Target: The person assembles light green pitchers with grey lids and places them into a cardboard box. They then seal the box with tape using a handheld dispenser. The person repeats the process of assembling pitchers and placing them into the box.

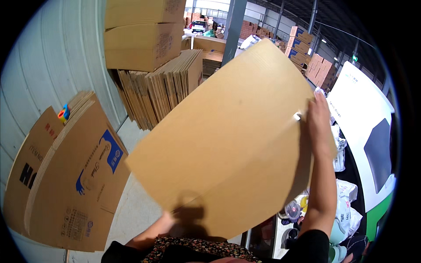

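A large plain brown flattened cardboard box [228,131] is held up at a slant in front of me and fills the middle of the view. My right hand [319,120] grips its right edge, beside a small bright hole in the board. Down at the lower left edge, my left hand [164,224] holds the sheet, with most of its fingers hidden. My shadow falls across the lower part of the board.
Flattened printed cartons [83,175] lean on the left wall, with a tape dispenser [64,113] on top. Behind them stand stacked flat cartons [169,83] under large closed boxes [140,44]. To the right are white plastic bags [346,190], a clear-lidded container [291,209] and a white panel [359,131].
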### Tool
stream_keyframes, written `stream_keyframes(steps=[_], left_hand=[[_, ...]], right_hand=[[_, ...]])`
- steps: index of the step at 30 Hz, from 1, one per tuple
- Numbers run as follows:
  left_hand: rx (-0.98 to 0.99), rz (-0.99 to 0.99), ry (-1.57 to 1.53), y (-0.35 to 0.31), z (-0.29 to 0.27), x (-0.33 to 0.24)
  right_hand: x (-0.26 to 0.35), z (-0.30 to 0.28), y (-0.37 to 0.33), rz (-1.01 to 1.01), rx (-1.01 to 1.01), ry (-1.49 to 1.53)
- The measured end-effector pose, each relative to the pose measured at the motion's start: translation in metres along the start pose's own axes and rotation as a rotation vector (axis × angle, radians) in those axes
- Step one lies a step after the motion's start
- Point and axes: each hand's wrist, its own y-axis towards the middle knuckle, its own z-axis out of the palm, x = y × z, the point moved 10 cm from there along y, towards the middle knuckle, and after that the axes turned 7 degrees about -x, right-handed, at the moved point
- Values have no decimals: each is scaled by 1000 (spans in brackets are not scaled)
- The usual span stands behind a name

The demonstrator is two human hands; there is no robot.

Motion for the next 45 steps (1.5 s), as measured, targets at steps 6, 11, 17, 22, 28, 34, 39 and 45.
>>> stream_keyframes(steps=[6,11,17,22,28,34,39,45], left_hand=[[-297,-15,507,127,45,86],[-207,-328,926,129,-26,120],[-758,-242,994,28,-168,42],[-847,-151,670,10,-175,15],[-863,-143,753,7,-175,-23],[-932,-200,892,-39,-202,-70],[-1068,-164,1029,-51,-209,-94],[-1262,-304,1178,-44,-187,-47]], right_hand=[[-19,281,-150,-166,470,-15],[-191,392,-186,135,276,-235],[-276,491,-168,186,524,-215],[-281,506,-155,216,539,-282],[-277,528,-120,366,553,-251],[-249,586,-85,205,651,-212],[-238,669,-43,-152,673,-5],[-187,676,-79,-220,934,65]])
